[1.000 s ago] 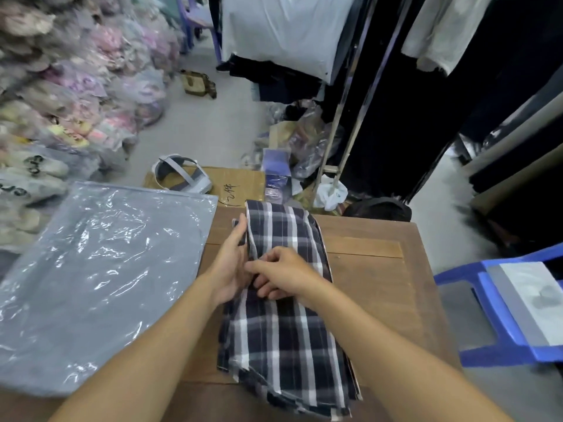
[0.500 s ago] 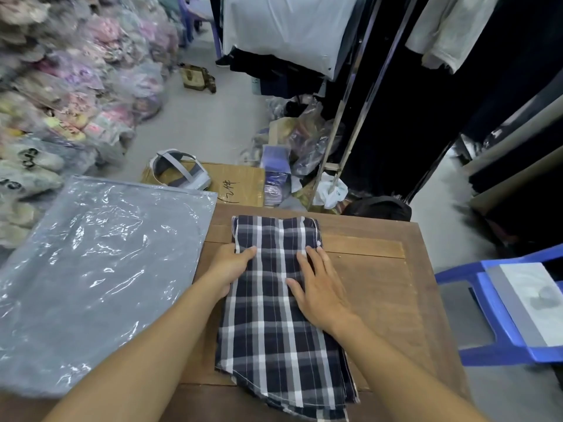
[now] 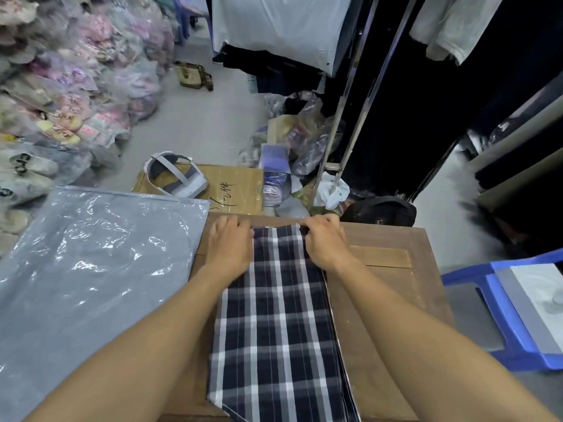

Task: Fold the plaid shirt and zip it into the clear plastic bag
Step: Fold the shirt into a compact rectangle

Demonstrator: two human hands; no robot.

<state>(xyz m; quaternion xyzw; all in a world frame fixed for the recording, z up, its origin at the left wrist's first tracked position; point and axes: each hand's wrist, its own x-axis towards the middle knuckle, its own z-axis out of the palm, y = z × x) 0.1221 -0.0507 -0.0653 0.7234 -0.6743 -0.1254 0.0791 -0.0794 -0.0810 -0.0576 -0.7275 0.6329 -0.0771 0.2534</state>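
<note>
The dark blue and white plaid shirt (image 3: 277, 324) lies as a long narrow strip down the middle of the wooden table (image 3: 384, 287). My left hand (image 3: 230, 245) rests on its far left corner, fingers curled over the edge. At the far right corner my right hand (image 3: 324, 240) pinches the cloth. The clear plastic bag (image 3: 91, 269), with a grey backing and a zip edge along its far side, lies flat to the left of the shirt, partly off the table.
A cardboard box (image 3: 234, 190) with a grey headset (image 3: 175, 176) on it stands beyond the table. Packed goods (image 3: 61, 86) pile up on the left. A clothes rack pole (image 3: 341, 117) and bags stand ahead. A blue plastic stool (image 3: 511, 315) is at the right.
Both hands slid from the middle of the shirt up to its far end. The left went to the left corner, the right to the right corner, and the fingers closed on the cloth.
</note>
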